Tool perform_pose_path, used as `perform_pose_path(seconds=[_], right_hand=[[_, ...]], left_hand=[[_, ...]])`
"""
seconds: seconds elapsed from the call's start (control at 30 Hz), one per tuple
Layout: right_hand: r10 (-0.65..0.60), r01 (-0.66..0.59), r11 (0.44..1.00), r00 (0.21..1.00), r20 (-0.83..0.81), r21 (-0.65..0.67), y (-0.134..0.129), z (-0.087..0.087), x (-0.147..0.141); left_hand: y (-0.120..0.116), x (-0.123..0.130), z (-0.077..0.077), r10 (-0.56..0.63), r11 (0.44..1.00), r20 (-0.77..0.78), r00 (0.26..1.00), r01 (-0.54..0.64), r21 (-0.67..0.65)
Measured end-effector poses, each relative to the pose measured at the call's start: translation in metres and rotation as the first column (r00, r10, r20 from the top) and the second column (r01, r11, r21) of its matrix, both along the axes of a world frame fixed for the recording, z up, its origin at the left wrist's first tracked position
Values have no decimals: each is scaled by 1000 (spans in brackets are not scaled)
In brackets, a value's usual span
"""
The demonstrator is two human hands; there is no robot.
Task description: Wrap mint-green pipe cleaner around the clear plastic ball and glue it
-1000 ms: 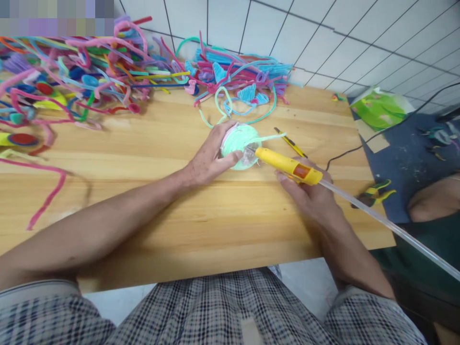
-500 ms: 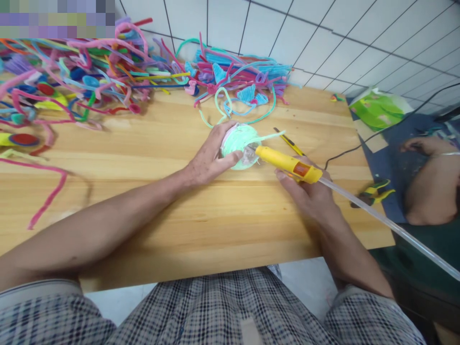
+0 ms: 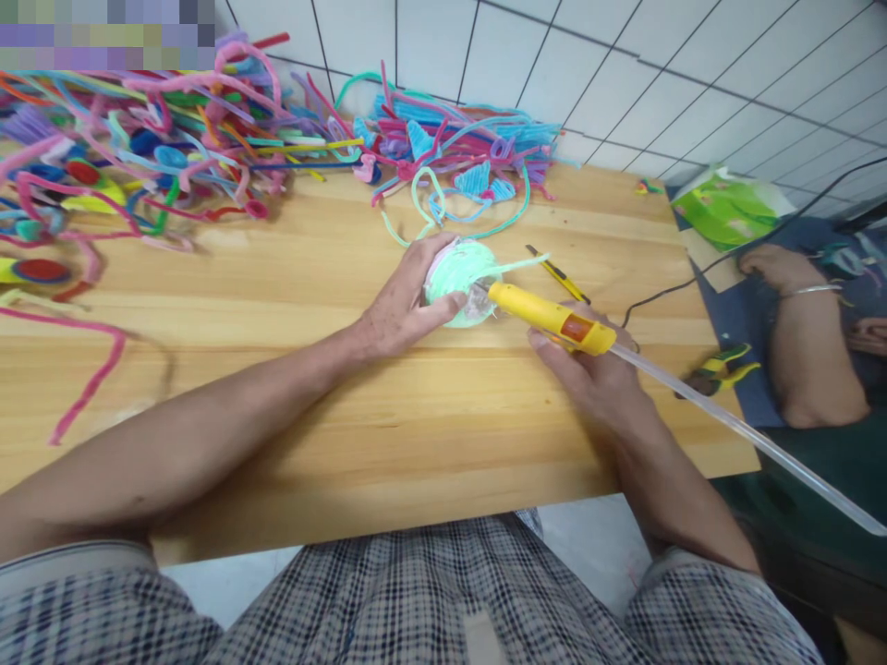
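Note:
My left hand is wrapped round a ball wound with mint-green pipe cleaner, its thumb beside a bare, clear patch. One green end sticks out from the ball to the right. In my right hand is a yellow glue gun; its nozzle meets the bare patch, as far as I can see. From the back of the gun a long clear glue stick runs down to the right. Just beyond the gun lies a yellow and black utility knife.
Coloured pipe cleaners pile up at the back left, and a bundle lies near the tiled wall. Yellow-handled pliers and a black cable are at the right. Beyond, another person's arm rests near a green packet.
The other person's arm at the right has shifted left and a second hand shows at the edge. My hands, the ball and the glue gun have hardly moved.

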State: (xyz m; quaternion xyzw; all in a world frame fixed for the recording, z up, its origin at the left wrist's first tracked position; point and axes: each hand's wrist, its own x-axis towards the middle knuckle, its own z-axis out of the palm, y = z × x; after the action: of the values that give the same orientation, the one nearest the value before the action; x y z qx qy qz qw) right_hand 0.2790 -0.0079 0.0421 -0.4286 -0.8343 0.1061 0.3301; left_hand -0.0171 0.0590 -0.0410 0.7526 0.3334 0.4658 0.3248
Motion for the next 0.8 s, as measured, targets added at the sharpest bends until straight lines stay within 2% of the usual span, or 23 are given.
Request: perform_pose_path(seconds=[0.1, 0.27, 0.43, 0.63, 0.8], right_hand=[[-1, 1, 1000, 1000, -12, -7, 0, -1, 0], [-74, 72, 996, 997, -31, -55, -1, -4, 1], [-24, 22, 999, 999, -46, -39, -1, -3, -1], [5, -4, 998, 1000, -6, 56, 1, 0, -3], [-31, 31, 999, 1000, 0, 20, -1, 0, -2]], left_hand=[[1, 0, -1, 0, 1000, -15, 1000, 0, 13], [2, -1, -3, 9, 1000, -16, 1000, -9, 14], [3, 0, -6, 8, 1000, -7, 1000, -8, 6], [3, 0, -7, 18, 999, -27, 999, -17, 27], [2, 1, -6, 11, 1000, -4, 1000, -11, 27]])
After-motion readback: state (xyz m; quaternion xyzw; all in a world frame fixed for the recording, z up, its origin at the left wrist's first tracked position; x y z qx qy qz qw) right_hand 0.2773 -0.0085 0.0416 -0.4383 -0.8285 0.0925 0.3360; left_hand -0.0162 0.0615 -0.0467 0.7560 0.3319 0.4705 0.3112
